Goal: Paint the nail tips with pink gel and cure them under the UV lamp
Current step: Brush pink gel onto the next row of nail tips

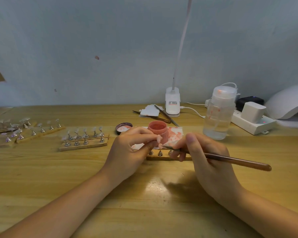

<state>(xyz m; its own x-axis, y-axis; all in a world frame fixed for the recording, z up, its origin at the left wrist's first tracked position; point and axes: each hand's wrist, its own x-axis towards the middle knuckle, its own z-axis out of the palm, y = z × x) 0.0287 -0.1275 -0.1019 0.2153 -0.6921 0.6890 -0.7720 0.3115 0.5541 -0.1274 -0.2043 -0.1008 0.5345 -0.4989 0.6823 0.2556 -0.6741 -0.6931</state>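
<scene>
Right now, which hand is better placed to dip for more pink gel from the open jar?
The right hand. It already grips the brush, whose tip lies just below the jar. The left hand is busy, its fingers pinching a nail tip.

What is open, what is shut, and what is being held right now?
Pink gel jar: open, lid off.
Lid: lying beside the jar.
Brush: held in the right hand.
Nail tip: pinched by the left hand.
Clear bottle: cap on.
</scene>
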